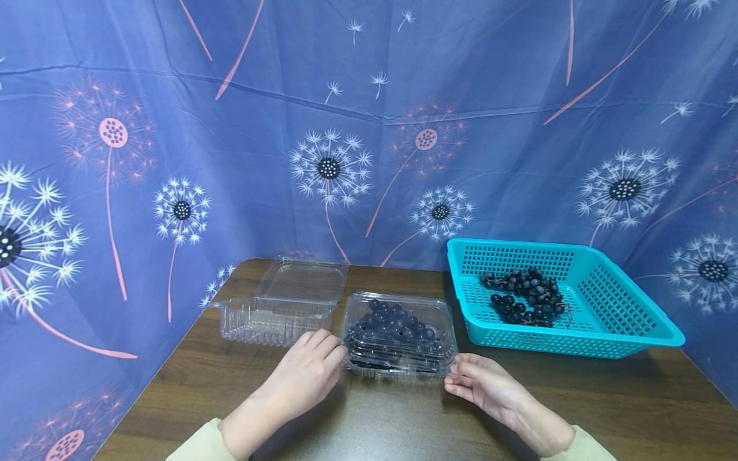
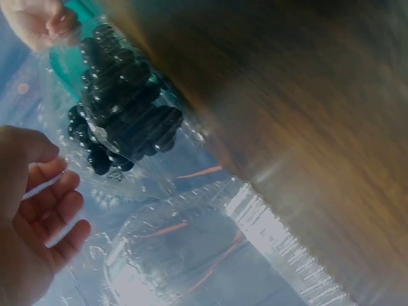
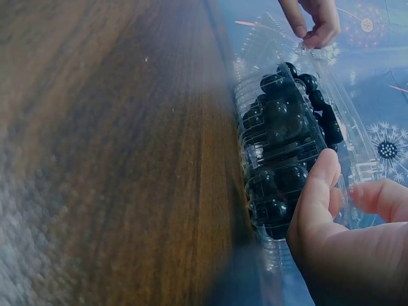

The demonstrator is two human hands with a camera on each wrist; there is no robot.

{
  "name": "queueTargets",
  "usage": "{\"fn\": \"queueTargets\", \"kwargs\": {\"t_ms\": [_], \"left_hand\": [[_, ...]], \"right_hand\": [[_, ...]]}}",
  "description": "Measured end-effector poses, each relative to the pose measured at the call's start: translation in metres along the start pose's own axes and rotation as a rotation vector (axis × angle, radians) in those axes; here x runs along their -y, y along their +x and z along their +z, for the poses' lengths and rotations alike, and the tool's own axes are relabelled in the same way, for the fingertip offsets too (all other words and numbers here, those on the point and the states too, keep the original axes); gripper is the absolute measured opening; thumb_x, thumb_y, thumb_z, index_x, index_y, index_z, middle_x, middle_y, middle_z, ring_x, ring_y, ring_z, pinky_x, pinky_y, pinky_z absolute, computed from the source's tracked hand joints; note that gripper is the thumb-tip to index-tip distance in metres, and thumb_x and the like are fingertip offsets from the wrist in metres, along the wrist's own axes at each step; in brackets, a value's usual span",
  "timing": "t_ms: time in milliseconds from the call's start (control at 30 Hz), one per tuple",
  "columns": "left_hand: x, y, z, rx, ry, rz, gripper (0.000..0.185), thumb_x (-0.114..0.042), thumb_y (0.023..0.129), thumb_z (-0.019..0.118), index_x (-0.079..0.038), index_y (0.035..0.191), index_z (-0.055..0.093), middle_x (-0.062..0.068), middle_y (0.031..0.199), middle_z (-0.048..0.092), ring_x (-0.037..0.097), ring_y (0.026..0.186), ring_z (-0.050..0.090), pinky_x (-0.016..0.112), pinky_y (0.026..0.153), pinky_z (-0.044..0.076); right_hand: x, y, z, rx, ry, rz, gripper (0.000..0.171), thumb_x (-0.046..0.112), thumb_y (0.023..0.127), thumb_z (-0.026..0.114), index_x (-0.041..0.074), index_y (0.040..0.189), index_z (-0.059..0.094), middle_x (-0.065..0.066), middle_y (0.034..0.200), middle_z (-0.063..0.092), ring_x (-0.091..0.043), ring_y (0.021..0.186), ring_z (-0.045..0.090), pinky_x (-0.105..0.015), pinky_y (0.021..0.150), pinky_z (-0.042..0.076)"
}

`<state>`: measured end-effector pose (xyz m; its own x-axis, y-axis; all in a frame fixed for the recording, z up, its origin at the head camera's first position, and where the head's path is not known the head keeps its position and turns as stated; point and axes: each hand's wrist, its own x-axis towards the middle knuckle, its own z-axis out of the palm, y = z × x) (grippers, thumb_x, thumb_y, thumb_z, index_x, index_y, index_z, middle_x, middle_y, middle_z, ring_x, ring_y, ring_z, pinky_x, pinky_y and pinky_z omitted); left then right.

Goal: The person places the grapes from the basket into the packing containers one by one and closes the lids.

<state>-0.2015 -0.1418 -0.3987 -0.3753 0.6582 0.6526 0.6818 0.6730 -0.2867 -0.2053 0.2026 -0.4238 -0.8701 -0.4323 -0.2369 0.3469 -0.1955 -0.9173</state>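
Note:
A clear plastic clamshell box (image 1: 398, 336) full of dark grapes (image 1: 392, 320) stands on the table with its lid down over them. At its front left corner, my left hand (image 1: 314, 368) has curled fingers, and in the left wrist view the thumb and forefinger (image 2: 64, 166) nearly meet at the transparent edge. My right hand (image 1: 487, 387) pinches the rim at the front right corner. In the right wrist view, the right thumb (image 3: 319, 185) lies against the box's side, with the fingers across the rim.
Another clear clamshell box (image 1: 271, 323) stands with its lid raised at the back left. On the right is a turquoise plastic basket (image 1: 576, 342) with bunches of dark grapes (image 1: 527, 298) in it. Behind the wooden table (image 1: 398, 429) hangs a blue dandelion-print cloth (image 1: 369, 77).

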Motion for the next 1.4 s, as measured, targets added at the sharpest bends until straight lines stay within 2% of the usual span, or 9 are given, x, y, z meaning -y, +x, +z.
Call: {"fn": "queueTargets", "kwargs": {"t_ms": [133,300,400,567,667,800,933,1167,1400], "left_hand": [[-0.004,-0.001,-0.006,0.025,-0.09,-0.165,0.018,-0.015,0.075,0.07,-0.01,0.091,0.063,-0.003,0.086,0.059,0.013,0.08,0.054,0.028,0.071,0.049],[-0.01,0.001,-0.015,0.129,-0.206,-0.373,0.015,-0.017,0.08,0.07,-0.009,0.09,0.064,-0.002,0.084,0.063,0.012,0.08,0.059,0.029,0.076,0.054],[-0.011,0.002,-0.015,0.197,-0.306,-0.486,0.012,-0.021,0.084,0.068,-0.011,0.082,0.064,-0.005,0.075,0.06,0.007,0.067,0.056,0.024,0.063,0.052],[-0.006,0.001,-0.012,0.372,-0.506,-0.651,0.032,-0.038,0.093,0.056,-0.016,0.071,0.058,-0.01,0.056,0.044,0.001,0.046,0.038,0.019,0.044,0.037],[-0.002,0.0,-0.009,0.464,-0.648,-0.724,0.041,-0.046,0.096,0.047,-0.011,0.081,0.062,-0.008,0.056,0.05,0.003,0.048,0.043,0.023,0.048,0.041],[0.001,0.002,-0.005,0.529,-0.839,-0.823,0.05,-0.047,0.096,0.044,0.0,0.102,0.061,0.001,0.067,0.061,0.012,0.06,0.056,0.03,0.058,0.049],[-0.001,0.004,0.0,0.52,-1.005,-0.942,0.049,-0.044,0.095,0.048,0.003,0.11,0.054,0.009,0.076,0.062,0.018,0.065,0.059,0.03,0.053,0.05],[-0.008,0.008,0.011,0.382,-1.307,-1.148,0.04,-0.032,0.095,0.051,0.005,0.108,0.043,0.012,0.079,0.06,0.016,0.064,0.058,0.027,0.053,0.049],[-0.008,0.008,0.018,0.346,-1.467,-1.222,0.031,-0.017,0.09,0.05,0.007,0.107,0.04,0.006,0.078,0.054,0.012,0.064,0.055,0.022,0.055,0.047]], "right_hand": [[0.0,0.0,0.0,-0.004,-0.006,0.002,0.009,0.003,0.092,0.046,0.007,0.1,0.046,-0.001,0.089,0.056,-0.013,0.085,0.062,-0.027,0.086,0.053],[0.001,0.0,-0.001,-0.002,-0.005,0.0,0.01,0.003,0.092,0.046,0.005,0.102,0.045,-0.002,0.09,0.057,-0.013,0.085,0.062,-0.028,0.086,0.053],[0.001,0.001,-0.002,0.009,-0.001,-0.003,0.01,0.003,0.092,0.046,0.005,0.102,0.045,-0.002,0.09,0.057,-0.013,0.085,0.062,-0.028,0.086,0.053],[0.001,0.002,-0.003,0.02,0.008,0.001,0.01,0.004,0.093,0.046,0.004,0.103,0.044,-0.002,0.09,0.056,-0.014,0.086,0.062,-0.029,0.086,0.053],[0.0,0.002,-0.004,0.029,0.01,-0.001,0.01,0.003,0.093,0.046,0.004,0.103,0.044,-0.002,0.089,0.056,-0.014,0.086,0.062,-0.028,0.086,0.053],[0.0,0.001,-0.004,0.041,0.01,-0.009,0.009,0.003,0.093,0.046,0.004,0.103,0.045,-0.001,0.089,0.056,-0.014,0.086,0.063,-0.028,0.086,0.053],[0.001,0.001,-0.005,0.056,0.014,-0.014,0.008,0.004,0.094,0.048,0.005,0.101,0.046,-0.001,0.089,0.057,-0.013,0.086,0.063,-0.029,0.085,0.053],[-0.001,0.001,-0.006,0.063,0.013,-0.017,0.011,0.004,0.094,0.047,0.003,0.104,0.045,-0.002,0.089,0.058,-0.013,0.086,0.063,-0.028,0.086,0.053],[-0.003,0.001,-0.006,0.047,0.013,-0.017,0.011,0.003,0.093,0.047,0.002,0.105,0.046,-0.002,0.089,0.059,-0.013,0.085,0.063,-0.028,0.085,0.053]]}}
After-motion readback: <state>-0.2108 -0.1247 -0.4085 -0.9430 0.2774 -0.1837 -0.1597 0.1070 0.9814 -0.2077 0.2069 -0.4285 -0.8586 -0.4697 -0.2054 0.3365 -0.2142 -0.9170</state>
